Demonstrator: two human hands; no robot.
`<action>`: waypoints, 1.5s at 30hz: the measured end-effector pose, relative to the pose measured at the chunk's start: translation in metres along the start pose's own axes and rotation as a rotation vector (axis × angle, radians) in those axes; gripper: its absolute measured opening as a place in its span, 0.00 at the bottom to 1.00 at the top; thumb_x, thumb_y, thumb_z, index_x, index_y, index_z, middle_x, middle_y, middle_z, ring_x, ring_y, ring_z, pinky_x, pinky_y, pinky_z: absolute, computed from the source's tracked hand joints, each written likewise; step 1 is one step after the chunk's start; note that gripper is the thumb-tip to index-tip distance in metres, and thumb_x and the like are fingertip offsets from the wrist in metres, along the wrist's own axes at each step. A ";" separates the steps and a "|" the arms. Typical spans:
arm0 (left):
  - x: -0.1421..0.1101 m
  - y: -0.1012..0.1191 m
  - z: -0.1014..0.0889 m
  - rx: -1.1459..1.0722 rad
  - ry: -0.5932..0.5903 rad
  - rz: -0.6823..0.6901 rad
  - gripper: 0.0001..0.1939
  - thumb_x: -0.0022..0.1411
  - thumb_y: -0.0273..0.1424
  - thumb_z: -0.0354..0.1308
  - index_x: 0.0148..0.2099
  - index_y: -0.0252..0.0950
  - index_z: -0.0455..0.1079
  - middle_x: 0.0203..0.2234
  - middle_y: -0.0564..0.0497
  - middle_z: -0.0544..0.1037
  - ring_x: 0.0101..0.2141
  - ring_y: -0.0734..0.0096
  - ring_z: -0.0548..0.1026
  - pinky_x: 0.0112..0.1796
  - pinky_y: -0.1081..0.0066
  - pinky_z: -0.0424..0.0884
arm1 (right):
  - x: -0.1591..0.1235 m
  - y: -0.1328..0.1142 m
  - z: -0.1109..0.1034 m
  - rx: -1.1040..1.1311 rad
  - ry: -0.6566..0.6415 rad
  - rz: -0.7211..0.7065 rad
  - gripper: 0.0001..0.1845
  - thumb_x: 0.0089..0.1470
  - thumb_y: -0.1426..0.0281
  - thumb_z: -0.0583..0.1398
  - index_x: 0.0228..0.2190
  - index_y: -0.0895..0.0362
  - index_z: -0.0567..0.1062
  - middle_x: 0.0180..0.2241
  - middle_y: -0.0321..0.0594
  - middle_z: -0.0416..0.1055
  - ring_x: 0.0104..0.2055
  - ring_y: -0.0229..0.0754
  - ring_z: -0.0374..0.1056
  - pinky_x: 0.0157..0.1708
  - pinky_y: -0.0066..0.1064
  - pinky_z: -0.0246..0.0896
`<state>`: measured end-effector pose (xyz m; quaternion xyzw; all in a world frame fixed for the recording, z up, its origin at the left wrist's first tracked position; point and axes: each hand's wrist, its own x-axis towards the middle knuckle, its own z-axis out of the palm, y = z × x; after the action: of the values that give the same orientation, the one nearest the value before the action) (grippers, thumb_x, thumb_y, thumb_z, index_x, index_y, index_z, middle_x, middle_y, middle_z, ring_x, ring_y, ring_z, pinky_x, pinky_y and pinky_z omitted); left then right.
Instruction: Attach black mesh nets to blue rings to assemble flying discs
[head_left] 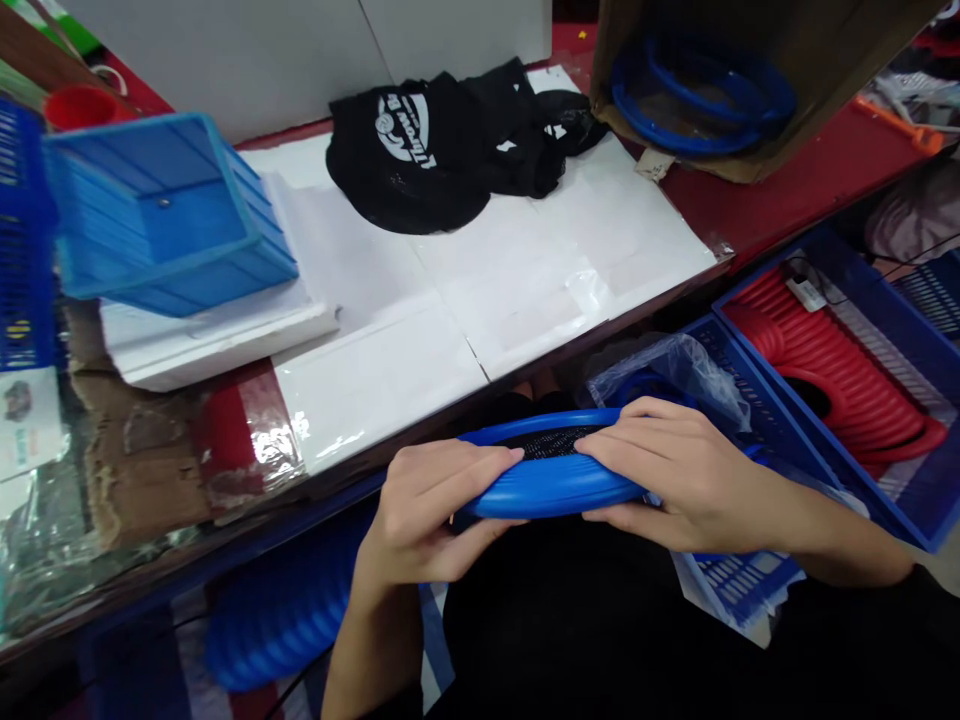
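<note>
Close to my body, in front of the table edge, I hold a blue plastic ring [562,484] with black mesh fabric [551,441] across its opening. My left hand [442,510] is closed on the ring's left side, thumb below and fingers over the top. On the right side, my right hand [660,475] grips the rim the same way, its fingertips reaching onto the mesh. The ring is tilted, so I see it nearly edge-on. Several black fabric pieces with white print [412,150] lie in a pile on the white tabletop [517,270].
A blue bin [172,215] stands on a white foam slab [225,350] at the left. Blue rings [675,140] lie in a cardboard box [757,165] at the back right. Red rings [847,370] fill a blue crate [926,535]. More blue rings [277,610] are stacked below the table.
</note>
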<state>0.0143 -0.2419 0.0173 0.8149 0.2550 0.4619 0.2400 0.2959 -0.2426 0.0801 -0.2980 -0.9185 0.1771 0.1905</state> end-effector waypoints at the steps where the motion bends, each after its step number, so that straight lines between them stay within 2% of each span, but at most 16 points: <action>1: -0.001 -0.001 0.001 -0.005 0.002 0.000 0.19 0.65 0.31 0.69 0.56 0.29 0.77 0.37 0.42 0.86 0.35 0.61 0.85 0.36 0.68 0.80 | 0.000 -0.003 0.000 0.006 0.004 0.020 0.15 0.72 0.62 0.59 0.49 0.61 0.75 0.42 0.47 0.83 0.41 0.44 0.78 0.47 0.41 0.69; 5: -0.003 -0.006 0.004 -0.022 0.022 -0.001 0.19 0.65 0.31 0.69 0.56 0.31 0.78 0.37 0.43 0.86 0.35 0.61 0.85 0.36 0.67 0.81 | 0.000 -0.007 0.000 -0.011 0.010 0.049 0.13 0.72 0.63 0.58 0.48 0.60 0.75 0.41 0.46 0.83 0.38 0.43 0.77 0.46 0.42 0.66; 9: -0.002 -0.008 0.006 0.018 0.032 -0.032 0.20 0.64 0.32 0.71 0.56 0.35 0.77 0.40 0.44 0.87 0.36 0.61 0.86 0.39 0.67 0.83 | 0.005 -0.005 -0.004 -0.119 -0.028 0.044 0.17 0.71 0.62 0.59 0.50 0.64 0.75 0.43 0.51 0.82 0.42 0.48 0.77 0.47 0.44 0.68; 13: 0.000 0.000 0.003 0.080 -0.010 -0.107 0.19 0.66 0.34 0.70 0.56 0.37 0.76 0.43 0.44 0.87 0.38 0.60 0.87 0.42 0.67 0.83 | 0.008 -0.001 -0.004 -0.330 -0.026 -0.034 0.19 0.69 0.70 0.59 0.55 0.70 0.73 0.45 0.56 0.80 0.44 0.53 0.77 0.43 0.43 0.71; 16: 0.005 0.004 0.002 0.084 -0.063 -0.240 0.17 0.68 0.37 0.68 0.55 0.36 0.76 0.44 0.44 0.87 0.40 0.60 0.86 0.43 0.67 0.82 | 0.008 0.007 0.001 -0.434 0.025 -0.075 0.20 0.68 0.72 0.59 0.57 0.72 0.72 0.46 0.56 0.80 0.43 0.52 0.77 0.41 0.42 0.72; 20: 0.017 -0.004 0.008 0.042 -0.042 -0.486 0.18 0.68 0.41 0.66 0.53 0.34 0.79 0.44 0.44 0.87 0.42 0.59 0.85 0.47 0.65 0.80 | 0.014 0.030 0.006 -0.512 0.073 -0.069 0.22 0.71 0.68 0.56 0.60 0.69 0.70 0.49 0.57 0.79 0.47 0.54 0.76 0.44 0.42 0.73; 24: 0.032 -0.025 0.018 -0.138 -0.057 -0.751 0.21 0.67 0.47 0.64 0.50 0.35 0.80 0.39 0.48 0.86 0.39 0.61 0.83 0.41 0.68 0.79 | 0.027 0.056 0.009 -0.420 -0.019 0.060 0.23 0.73 0.64 0.54 0.62 0.65 0.69 0.53 0.57 0.77 0.51 0.55 0.75 0.46 0.43 0.73; 28: 0.035 -0.047 0.027 -0.299 -0.077 -0.881 0.23 0.65 0.51 0.64 0.44 0.34 0.79 0.36 0.48 0.84 0.38 0.60 0.81 0.40 0.67 0.77 | 0.037 0.079 0.014 -0.339 -0.165 0.180 0.26 0.72 0.60 0.57 0.64 0.61 0.68 0.51 0.53 0.76 0.47 0.52 0.75 0.41 0.37 0.70; 31: 0.027 -0.053 0.030 -0.324 -0.076 -0.879 0.24 0.65 0.52 0.64 0.43 0.33 0.79 0.35 0.48 0.84 0.36 0.60 0.80 0.38 0.66 0.77 | 0.038 0.089 0.020 -0.326 -0.223 0.155 0.28 0.73 0.57 0.57 0.66 0.60 0.66 0.49 0.50 0.76 0.45 0.48 0.74 0.38 0.33 0.66; 34: 0.021 -0.045 0.026 -0.233 -0.065 -0.828 0.24 0.66 0.51 0.63 0.45 0.34 0.79 0.35 0.48 0.84 0.35 0.61 0.80 0.37 0.66 0.77 | 0.035 0.084 0.019 -0.379 -0.207 0.068 0.31 0.74 0.56 0.55 0.68 0.61 0.63 0.48 0.51 0.76 0.43 0.47 0.74 0.36 0.33 0.66; 40: 0.035 -0.010 0.007 -0.112 -0.223 -0.620 0.22 0.65 0.47 0.69 0.53 0.37 0.77 0.38 0.50 0.85 0.34 0.63 0.83 0.35 0.70 0.79 | 0.029 0.039 -0.011 -0.504 -0.167 -0.100 0.28 0.75 0.63 0.52 0.68 0.65 0.62 0.44 0.52 0.75 0.43 0.49 0.74 0.36 0.35 0.70; 45: 0.044 0.006 0.002 0.000 -0.190 -0.428 0.15 0.67 0.40 0.70 0.50 0.38 0.76 0.34 0.54 0.85 0.29 0.71 0.82 0.34 0.75 0.77 | 0.027 0.019 -0.030 -0.468 -0.094 -0.127 0.29 0.73 0.64 0.56 0.68 0.63 0.63 0.47 0.52 0.77 0.45 0.50 0.75 0.43 0.39 0.73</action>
<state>0.0365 -0.2190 0.0477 0.7821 0.3984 0.3216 0.3552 0.2986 -0.2055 0.1045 -0.2671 -0.9592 -0.0391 0.0842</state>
